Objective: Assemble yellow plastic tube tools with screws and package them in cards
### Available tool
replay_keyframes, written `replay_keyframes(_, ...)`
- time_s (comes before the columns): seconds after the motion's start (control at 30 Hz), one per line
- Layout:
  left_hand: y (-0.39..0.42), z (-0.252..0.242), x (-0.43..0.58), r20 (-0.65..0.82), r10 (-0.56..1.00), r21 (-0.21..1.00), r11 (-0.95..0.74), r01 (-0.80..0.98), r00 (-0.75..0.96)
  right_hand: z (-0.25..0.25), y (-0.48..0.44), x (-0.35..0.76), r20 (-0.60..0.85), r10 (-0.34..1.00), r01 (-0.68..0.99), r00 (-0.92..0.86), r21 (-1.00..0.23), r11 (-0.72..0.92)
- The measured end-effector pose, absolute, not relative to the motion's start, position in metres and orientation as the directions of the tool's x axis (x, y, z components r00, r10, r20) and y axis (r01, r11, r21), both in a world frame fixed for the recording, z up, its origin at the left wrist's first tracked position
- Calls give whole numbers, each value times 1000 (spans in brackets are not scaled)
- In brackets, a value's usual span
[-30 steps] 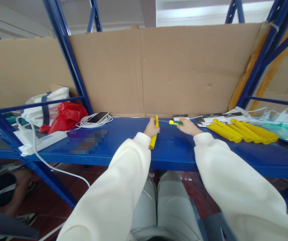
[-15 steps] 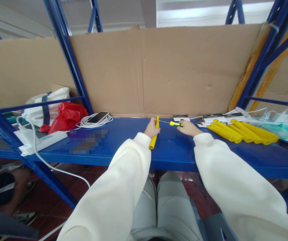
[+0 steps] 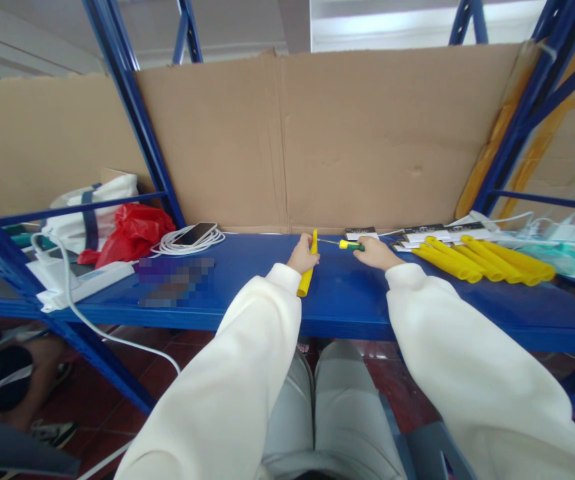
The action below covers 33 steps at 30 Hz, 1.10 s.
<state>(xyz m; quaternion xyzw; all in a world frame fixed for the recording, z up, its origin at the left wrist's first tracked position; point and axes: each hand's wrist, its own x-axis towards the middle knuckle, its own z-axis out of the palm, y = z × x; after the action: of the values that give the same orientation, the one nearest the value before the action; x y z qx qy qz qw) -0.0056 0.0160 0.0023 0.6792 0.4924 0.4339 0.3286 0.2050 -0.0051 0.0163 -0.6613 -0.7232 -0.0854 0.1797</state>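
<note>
On the blue shelf surface, my left hand (image 3: 300, 256) is closed around a slim yellow piece that looks like a tube or handle (image 3: 305, 283), tilted with its lower end toward me. My right hand (image 3: 375, 253) grips a screwdriver (image 3: 350, 245) by its yellow-and-green handle. The thin shaft points left, and its tip meets the upper part of the yellow piece. Whether a screw sits there is too small to see.
Several yellow tubes (image 3: 492, 262) lie at the right beside black-and-white packets (image 3: 420, 232). Leftward are a phone (image 3: 197, 233) on a coiled white cable (image 3: 167, 245), a red plastic bag (image 3: 135, 230) and a power strip (image 3: 92, 283). Cardboard (image 3: 367, 140) stands behind.
The screwdriver's handle looks turned a little in my right hand, with more green showing. My left hand and the yellow piece hold their place.
</note>
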Motion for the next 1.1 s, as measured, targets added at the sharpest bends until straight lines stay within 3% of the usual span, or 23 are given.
replay_keyframes(0.5, 20, 0, -6, 282, 950, 859, -311, 406, 131, 17, -7, 204, 415, 909, 992, -43, -88, 87)
replay_keyframes(1.1, 16, 3, -6, 278, 950, 846, -312, 433, 142, 18, -12, 202, 346, 938, 990, -1, -132, 50)
